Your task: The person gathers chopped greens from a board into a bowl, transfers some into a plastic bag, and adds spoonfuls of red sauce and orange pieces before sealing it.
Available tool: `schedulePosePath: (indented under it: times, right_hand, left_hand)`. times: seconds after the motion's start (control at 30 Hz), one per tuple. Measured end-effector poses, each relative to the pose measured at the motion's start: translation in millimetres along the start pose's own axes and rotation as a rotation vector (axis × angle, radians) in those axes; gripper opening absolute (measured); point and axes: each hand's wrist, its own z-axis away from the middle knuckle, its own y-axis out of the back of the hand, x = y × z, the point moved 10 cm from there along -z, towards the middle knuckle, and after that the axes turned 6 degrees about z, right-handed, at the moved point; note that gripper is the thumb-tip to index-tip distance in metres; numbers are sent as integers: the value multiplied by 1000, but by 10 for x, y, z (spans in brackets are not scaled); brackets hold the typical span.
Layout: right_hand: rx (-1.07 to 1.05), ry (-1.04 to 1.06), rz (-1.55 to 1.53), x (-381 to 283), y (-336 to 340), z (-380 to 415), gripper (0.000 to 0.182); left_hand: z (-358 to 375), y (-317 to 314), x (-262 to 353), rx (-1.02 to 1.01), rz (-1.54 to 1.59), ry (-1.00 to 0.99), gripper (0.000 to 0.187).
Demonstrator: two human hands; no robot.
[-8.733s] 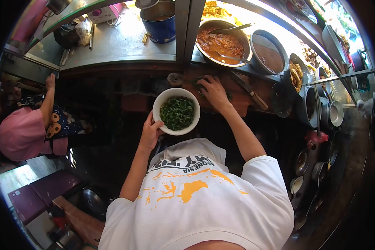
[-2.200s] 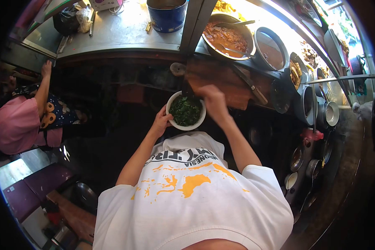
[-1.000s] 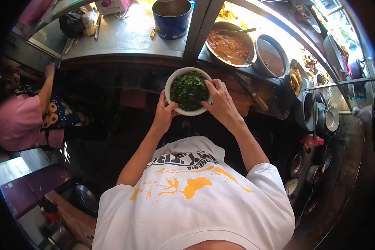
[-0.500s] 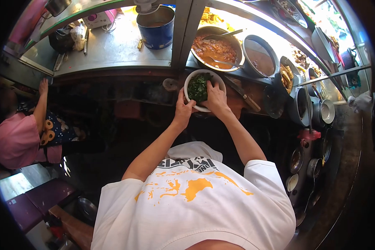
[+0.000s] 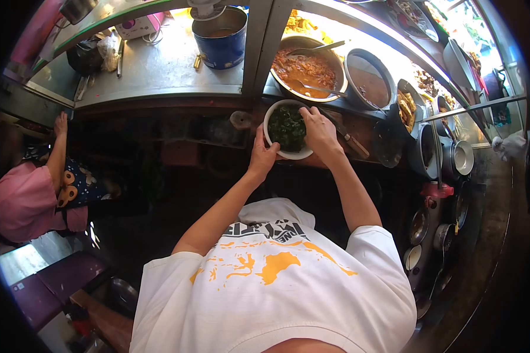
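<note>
On my feed, the left grip [image 5: 263, 154] is closed on the white bowl [image 5: 294, 155], thumb over the near-left rim and fingers against the outer wall. The right grip [image 5: 321, 132] reaches over the bowl's right side with its fingers bent and drawn close together, tips at the edge of the chopped greens [image 5: 287, 132]; I can't tell whether it pinches any leaves. I see the bowl out in front of the white shirt [image 5: 277, 288], just below the pan of red-orange stew [image 5: 309, 67]. Its mouth faces up towards my camera; being round, it shows me no long axis. Just beyond the right grip lies a knife [image 5: 357, 146], its long axis slanting, handle towards the lower right, blade partly hidden from me.
</note>
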Motion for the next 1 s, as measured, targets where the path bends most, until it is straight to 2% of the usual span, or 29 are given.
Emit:
schedulePosePath:
  times: [0.13,0.23,0.43,0.53,0.63,0.73,0.83,0.93,1.0]
  right_hand:
    - [-32,81,85,-139,155,-19,44]
    - [-65,143,57,-171,180,-96,52]
    - [-176,279,-110,-340,343,-150,38]
    - [-281,269,-157,-343,345,-143,40]
    - [-254,255,-164,-267,314,-170,37]
    - [-109,181,-189,-180,360,-198,36]
    - [17,238,-157,-252,491,-101,32]
    - [10,200,-178,-106,415,-54,32]
    - [-30,139,-78,56,275,-19,33]
  left_hand:
    - [-4,29,-46,6,-44,17,67]
    - [-5,31,-49,-1,10,2,69]
    - [51,-35,-16,-30,69,40,69]
    - [68,-38,6,-23,71,54,68]
    - [78,-35,18,-20,46,60,65]
    - [86,-27,13,-5,44,67,66]
    - [99,-19,6,-3,46,77,66]
    - [103,-27,38,-7,48,63,66]
    - [115,-31,39,-15,59,69,66]
